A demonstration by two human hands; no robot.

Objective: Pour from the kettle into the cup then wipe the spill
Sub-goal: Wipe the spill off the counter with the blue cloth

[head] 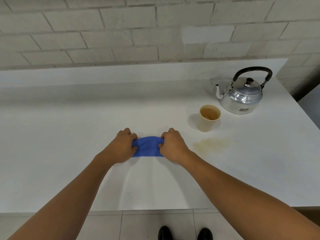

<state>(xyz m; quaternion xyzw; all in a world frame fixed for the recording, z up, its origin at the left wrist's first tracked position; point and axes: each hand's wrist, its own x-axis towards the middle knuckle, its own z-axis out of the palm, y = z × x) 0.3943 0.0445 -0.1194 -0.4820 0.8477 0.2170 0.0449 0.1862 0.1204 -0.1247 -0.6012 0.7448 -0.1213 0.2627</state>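
Blue cloth pinched between both hands on the counter

Blue and bunched, the cloth [148, 146] lies on the white counter [69, 129] in front of the person, held at both ends. The left hand [122, 147] has its grip closed on the cloth's left end, fingers curled over the top edge and thumb tucked against the fabric. The right hand [172, 146] has its grip closed on the right end in the same way, knuckles up. Each hand covers the end it holds, so the full width of the cloth cannot be made out, and the fingertips are hidden in the folds.

To the right of the right hand, apart from the cloth, a pale brown spill [212, 144] spreads on the counter; its edges are faint and hard to trace. Just beyond the spill stands a tan paper cup [208, 119], upright, with brownish liquid inside. Behind and to the right of the cup sits a shiny metal kettle [242, 96], its black handle raised and its spout pointing left.

A pale brick wall [121, 32] runs behind the counter. At the bottom edge, two black shoes [185, 233] on a tiled floor are cut off by the frame
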